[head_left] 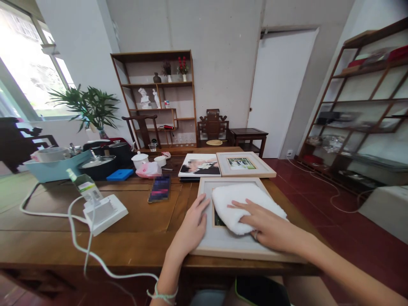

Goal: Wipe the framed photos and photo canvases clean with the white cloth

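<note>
A picture frame (207,242) with a pale wooden border lies flat near the table's front edge. Folded and fluffy, a white cloth (229,204) covers much of its middle; a dark strip of the photo shows at the cloth's left. My right hand (264,221) grips the cloth against the frame, some fingers stretched over it and others curled into its fold. On the frame's left side rests my left hand (194,221), its fingers extended along the border and nothing in it.
Behind the frame lie a second framed photo (245,165) and a picture panel (200,165). To the left are a phone (160,188), a white power strip (105,214) with trailing cables, a spray bottle (84,185), a blue box (120,174) and a light-blue basket (52,168).
</note>
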The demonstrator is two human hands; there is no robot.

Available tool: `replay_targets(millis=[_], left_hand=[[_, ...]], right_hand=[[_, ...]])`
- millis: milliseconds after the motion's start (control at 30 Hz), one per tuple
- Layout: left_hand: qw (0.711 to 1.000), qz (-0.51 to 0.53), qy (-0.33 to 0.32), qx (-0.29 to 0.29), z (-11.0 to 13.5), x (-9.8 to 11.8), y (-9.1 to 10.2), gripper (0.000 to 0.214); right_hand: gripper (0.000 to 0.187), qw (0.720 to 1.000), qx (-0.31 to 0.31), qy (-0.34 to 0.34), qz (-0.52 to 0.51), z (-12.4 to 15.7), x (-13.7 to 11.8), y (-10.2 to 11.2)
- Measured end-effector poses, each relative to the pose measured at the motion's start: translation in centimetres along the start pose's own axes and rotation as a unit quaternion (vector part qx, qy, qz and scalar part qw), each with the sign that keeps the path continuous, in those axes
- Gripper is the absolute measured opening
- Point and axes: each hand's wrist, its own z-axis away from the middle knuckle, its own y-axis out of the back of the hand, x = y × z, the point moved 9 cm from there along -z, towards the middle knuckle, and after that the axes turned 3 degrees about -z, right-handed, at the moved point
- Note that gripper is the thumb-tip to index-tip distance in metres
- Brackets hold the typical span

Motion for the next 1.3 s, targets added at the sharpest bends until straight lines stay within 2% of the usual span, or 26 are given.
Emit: replay_targets(millis=[100, 200, 267, 333, 433, 533, 667, 833, 967, 1067, 1200, 1300], left_hand=[[1.0, 0.01, -0.01, 0.012, 0.0, -0.1, 0.1, 0.045], [0.999, 0.023, -0.018, 0.027, 0.1, -0.4, 0.3, 0.047], [0.999, 0.028, -0.022, 0.029, 0.1, -0.4, 0.3, 0.048], [0.999, 0.027, -0.02, 0.025, 0.1, -0.2, 0.3, 0.048], [1.0, 0.018, -0.009, 0.018, 0.1, 0.0, 0.3, 0.049], [1.0, 0.01, -0.01, 0.011, 0.1, 0.3, 0.3, 0.049], [1.0, 0.005, -0.008, 0.009, 0.1, 0.2, 0.1, 0.05], [1.0, 0.008, -0.011, 0.007, 0.1, 0.2, 0.0, 0.049], [1.0, -0.018, -0.002, -0.007, 0.1, 0.1, -0.2, 0.048], [0.999, -0.033, -0.004, -0.021, 0.0, -0.1, -0.5, 0.047], [0.998, -0.055, -0.029, -0.029, 0.0, -0.3, -0.8, 0.047], [0.997, -0.061, -0.035, -0.029, 0.0, -0.4, -0.9, 0.047]], right_hand=[[0.053, 0.995, 0.094, 0.015, 0.038, -0.7, 2.1, 2.2], [0.054, 0.974, 0.196, 0.032, 0.108, -1.0, 3.7, 5.0], [0.054, 0.963, 0.218, 0.025, 0.153, -1.4, 4.7, 5.5], [0.055, 0.964, 0.198, 0.007, 0.177, -1.9, 5.9, 4.6], [0.053, 0.976, 0.132, -0.025, 0.168, -2.5, 7.2, 2.1], [0.048, 0.984, 0.092, -0.057, 0.14, -2.5, 7.3, 0.7], [0.049, 0.993, 0.045, -0.071, 0.087, -1.2, 4.9, 0.8], [0.049, 0.997, -0.013, -0.068, 0.028, 3.2, 0.5, 0.4], [0.054, 0.999, 0.015, -0.043, -0.007, 6.1, -2.2, 0.2], [0.053, 0.999, 0.037, -0.032, -0.008, 6.0, -2.8, 0.0], [0.053, 0.995, 0.064, -0.051, 0.054, 3.8, -0.7, 0.0], [0.053, 0.985, 0.119, -0.059, 0.113, 1.8, 2.2, 1.2]])
